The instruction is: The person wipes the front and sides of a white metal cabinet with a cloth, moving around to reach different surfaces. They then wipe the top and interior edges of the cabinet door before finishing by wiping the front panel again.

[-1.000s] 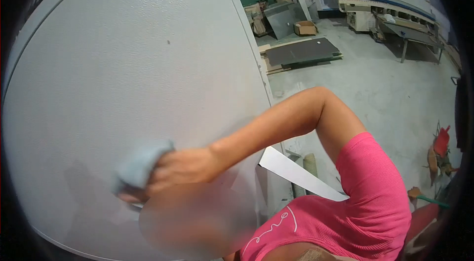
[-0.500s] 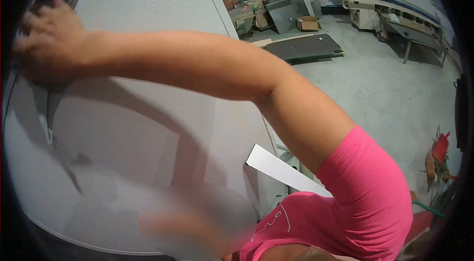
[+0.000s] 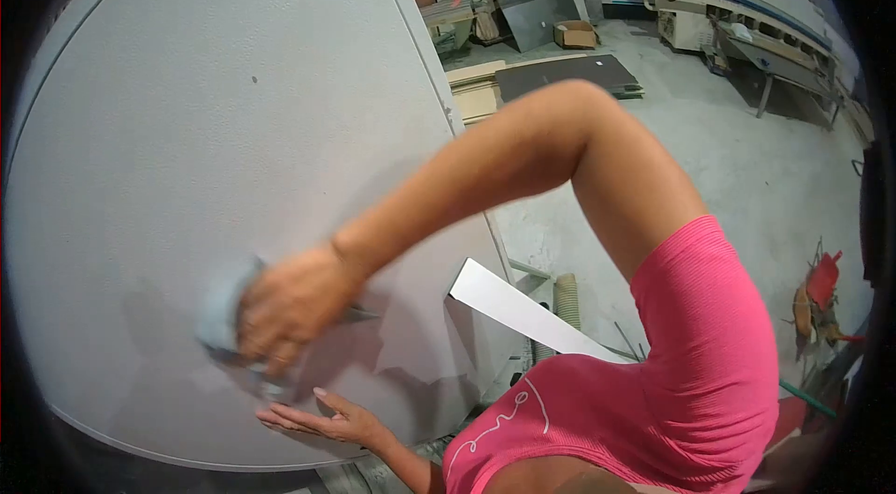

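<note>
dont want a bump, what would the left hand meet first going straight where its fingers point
Way looks free: past the left hand only the panel shows, though depth leaves brushing against it possible.

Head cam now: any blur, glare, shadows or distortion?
Head view: right hand and bluish item motion-blurred, left hand sharper; head view: glare high on the pale panel, shadows across its lower part; head view: panel edge bowed, black corners.

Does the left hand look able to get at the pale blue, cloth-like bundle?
Probably yes: the left hand is open close by, and the left side of the pale blue, cloth-like bundle is uncovered, though the right hand holds its other side.
</note>
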A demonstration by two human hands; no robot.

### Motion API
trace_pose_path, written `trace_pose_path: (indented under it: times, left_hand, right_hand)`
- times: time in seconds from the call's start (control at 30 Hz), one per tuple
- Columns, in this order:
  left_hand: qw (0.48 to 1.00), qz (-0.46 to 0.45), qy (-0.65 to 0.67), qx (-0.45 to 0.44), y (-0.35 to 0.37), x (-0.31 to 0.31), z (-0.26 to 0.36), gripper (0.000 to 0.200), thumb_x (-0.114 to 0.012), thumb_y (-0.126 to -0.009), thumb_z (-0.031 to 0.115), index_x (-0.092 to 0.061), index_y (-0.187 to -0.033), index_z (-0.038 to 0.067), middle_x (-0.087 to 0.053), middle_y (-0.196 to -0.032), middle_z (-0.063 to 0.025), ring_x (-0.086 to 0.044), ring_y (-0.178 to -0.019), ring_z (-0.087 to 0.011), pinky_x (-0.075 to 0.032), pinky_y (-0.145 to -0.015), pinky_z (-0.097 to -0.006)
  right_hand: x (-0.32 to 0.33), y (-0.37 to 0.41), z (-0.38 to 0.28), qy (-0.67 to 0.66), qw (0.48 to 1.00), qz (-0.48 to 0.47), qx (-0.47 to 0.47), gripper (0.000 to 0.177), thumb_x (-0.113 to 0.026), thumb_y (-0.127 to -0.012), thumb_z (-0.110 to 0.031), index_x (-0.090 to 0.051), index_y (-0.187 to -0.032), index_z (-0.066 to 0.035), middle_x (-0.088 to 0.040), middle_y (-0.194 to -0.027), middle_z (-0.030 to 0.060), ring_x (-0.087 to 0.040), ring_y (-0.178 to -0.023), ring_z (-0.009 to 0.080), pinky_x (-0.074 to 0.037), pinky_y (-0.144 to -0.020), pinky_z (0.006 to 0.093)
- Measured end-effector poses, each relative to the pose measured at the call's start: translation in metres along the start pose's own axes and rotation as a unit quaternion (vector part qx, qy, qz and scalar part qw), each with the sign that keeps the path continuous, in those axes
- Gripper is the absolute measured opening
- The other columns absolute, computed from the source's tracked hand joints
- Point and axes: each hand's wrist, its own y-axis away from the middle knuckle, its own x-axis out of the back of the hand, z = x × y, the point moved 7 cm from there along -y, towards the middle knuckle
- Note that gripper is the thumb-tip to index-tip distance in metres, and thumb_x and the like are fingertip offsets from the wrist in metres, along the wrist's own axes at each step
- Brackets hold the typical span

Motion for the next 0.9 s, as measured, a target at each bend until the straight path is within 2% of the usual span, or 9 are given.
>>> trace_pose_path:
  times: [0.07, 0.2, 0.37, 0.47, 0.53, 0.6, 0.67, 0.8, 0.9]
  left_hand:
    - [1.0, -0.007, -0.018, 0.007, 0.0, -0.001, -0.001, 0.06, -0.045, -0.094, 0.037, -0.029, -0.14, 0.004, -0.021, -0.147, -0.0206, -0.021, -0.135, -0.0387, -0.018, -0.11, -0.0502]
    - [1.0, -0.011, -0.017, 0.01, 0.0, -0.001, 0.001, 0.057, -0.046, -0.093, 0.036, -0.032, -0.139, 0.004, -0.02, -0.148, -0.0189, -0.017, -0.137, -0.0384, -0.017, -0.11, -0.0513]
    - [0.999, -0.036, -0.019, 0.006, 0.001, 0.001, -0.002, 0.056, -0.047, -0.093, 0.031, -0.032, -0.139, 0.004, -0.017, -0.149, -0.0186, -0.014, -0.137, -0.0382, -0.017, -0.109, -0.0519]
    - [0.999, -0.042, -0.016, -0.006, 0.004, 0.0, -0.009, 0.055, -0.047, -0.093, 0.03, -0.032, -0.139, 0.004, -0.017, -0.149, -0.0191, -0.016, -0.137, -0.0402, -0.018, -0.108, -0.053]
    - [0.998, -0.039, -0.014, -0.042, 0.007, 0.001, -0.01, 0.055, -0.048, -0.093, 0.029, -0.032, -0.139, 0.003, -0.017, -0.149, -0.0199, -0.017, -0.135, -0.0429, -0.019, -0.107, -0.0541]
    - [0.998, -0.031, 0.007, -0.058, -0.003, 0.009, -0.002, 0.055, -0.047, -0.094, 0.03, -0.033, -0.138, 0.002, -0.017, -0.148, -0.0217, -0.018, -0.134, -0.0449, -0.02, -0.106, -0.0548]
    - [0.998, -0.065, -0.004, -0.027, -0.006, 0.007, -0.001, 0.054, -0.046, -0.094, 0.031, -0.034, -0.137, 0.001, -0.017, -0.148, -0.0231, -0.017, -0.135, -0.0448, -0.019, -0.107, -0.0547]
    - [0.998, -0.061, -0.003, -0.02, -0.002, 0.002, 0.0, 0.052, -0.044, -0.094, 0.03, -0.035, -0.136, 0.0, -0.014, -0.148, -0.0228, -0.011, -0.137, -0.0434, -0.016, -0.107, -0.0555]
    - [0.998, -0.05, 0.001, -0.03, -0.001, -0.001, -0.001, 0.051, -0.044, -0.094, 0.028, -0.035, -0.136, 0.001, -0.012, -0.149, -0.0224, -0.009, -0.137, -0.0428, -0.015, -0.107, -0.0563]
  right_hand:
    - [0.026, -0.033, 0.054, 0.07, 0.997, 0.012, -0.028, 0.03, -0.056, -0.083, -0.022, -0.053, -0.113, -0.026, -0.053, -0.107, 0.0026, -0.053, -0.102, 0.0186, -0.046, -0.084, 0.0369]
    - [0.081, -0.085, 0.163, 0.275, 0.935, 0.021, -0.225, 0.031, -0.053, -0.083, -0.034, -0.054, -0.114, -0.034, -0.053, -0.122, 0.0031, -0.053, -0.108, 0.0244, -0.041, -0.083, 0.0497]
    - [0.064, -0.092, 0.155, 0.281, 0.923, 0.078, -0.251, 0.032, -0.054, -0.081, -0.036, -0.054, -0.113, -0.033, -0.055, -0.115, 0.0032, -0.054, -0.104, 0.0253, -0.041, -0.083, 0.0495]
    - [0.009, -0.055, 0.055, 0.15, 0.982, 0.083, -0.083, 0.028, -0.054, -0.083, -0.024, -0.054, -0.111, -0.027, -0.053, -0.108, 0.0004, -0.053, -0.097, 0.0176, -0.046, -0.078, 0.0384]
    - [-0.015, -0.026, -0.001, 0.063, 0.997, -0.036, -0.014, 0.033, -0.054, -0.085, -0.027, -0.052, -0.118, -0.026, -0.052, -0.117, 0.0012, -0.051, -0.108, 0.0164, -0.045, -0.087, 0.0347]
    - [-0.02, -0.02, -0.005, 0.002, 0.997, -0.082, 0.006, 0.036, -0.056, -0.084, -0.027, -0.051, -0.12, -0.026, -0.052, -0.12, 0.0011, -0.05, -0.113, 0.0171, -0.045, -0.088, 0.0353]
    - [0.0, -0.034, 0.028, 0.081, 0.996, -0.023, -0.001, 0.039, -0.06, -0.082, -0.029, -0.052, -0.12, -0.028, -0.051, -0.121, -0.0001, -0.05, -0.112, 0.0187, -0.045, -0.088, 0.0364]
    - [0.079, -0.085, 0.135, 0.302, 0.932, 0.027, -0.2, 0.042, -0.059, -0.079, -0.04, -0.054, -0.12, -0.033, -0.053, -0.123, 0.0014, -0.052, -0.111, 0.0217, -0.044, -0.085, 0.0447]
    - [0.09, -0.085, 0.2, 0.29, 0.908, 0.075, -0.293, 0.042, -0.058, -0.078, -0.044, -0.054, -0.119, -0.034, -0.054, -0.122, 0.002, -0.055, -0.106, 0.0226, -0.044, -0.08, 0.0485]
